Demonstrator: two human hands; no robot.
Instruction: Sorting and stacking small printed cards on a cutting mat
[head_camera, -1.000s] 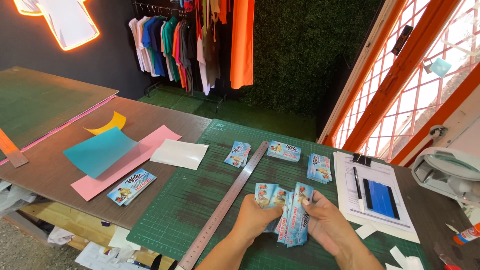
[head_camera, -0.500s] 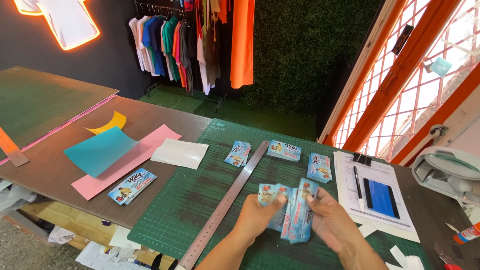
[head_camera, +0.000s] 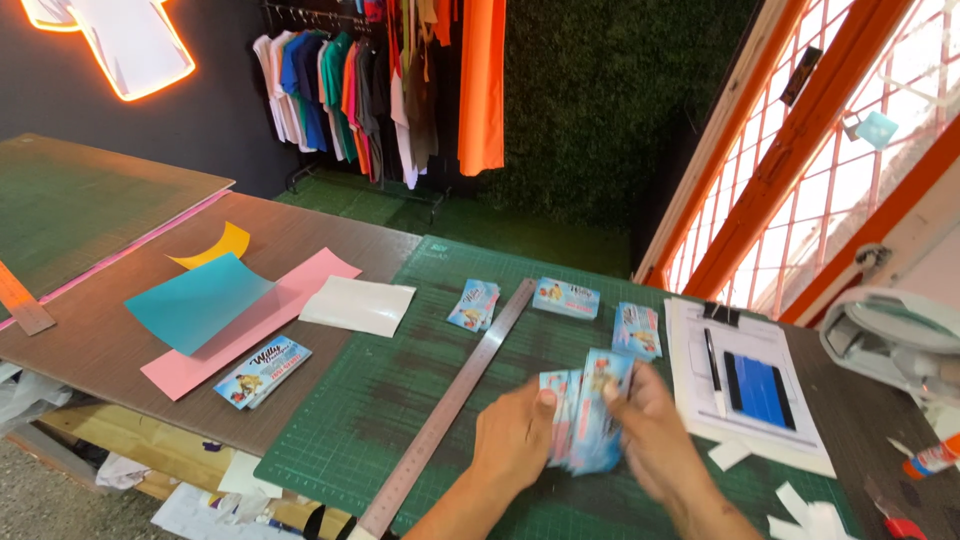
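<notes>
My left hand (head_camera: 512, 440) and my right hand (head_camera: 655, 440) both grip a fanned bundle of small blue printed cards (head_camera: 585, 410) just above the green cutting mat (head_camera: 380, 390). The left thumb presses on the bundle's left side, and the right fingers pinch its right edge. A long steel ruler (head_camera: 450, 400) lies diagonally on the mat just left of my left hand. Three small card stacks lie farther back on the mat: one (head_camera: 474, 303) left of the ruler's tip, one (head_camera: 567, 297) right of it, one (head_camera: 637, 329) near the clipboard.
A clipboard with papers, a pen and a dark phone (head_camera: 757, 390) lies to the right. A white sheet (head_camera: 358, 304), a teal sheet (head_camera: 200, 300), pink paper (head_camera: 290, 290), a yellow scrap (head_camera: 215, 247) and another card stack (head_camera: 262, 372) lie left. A glue bottle (head_camera: 930, 458) and paper offcuts (head_camera: 810, 510) sit at right.
Both hands have shifted the card bundle slightly to the right and squared it tighter. The other things on the table have not moved.
</notes>
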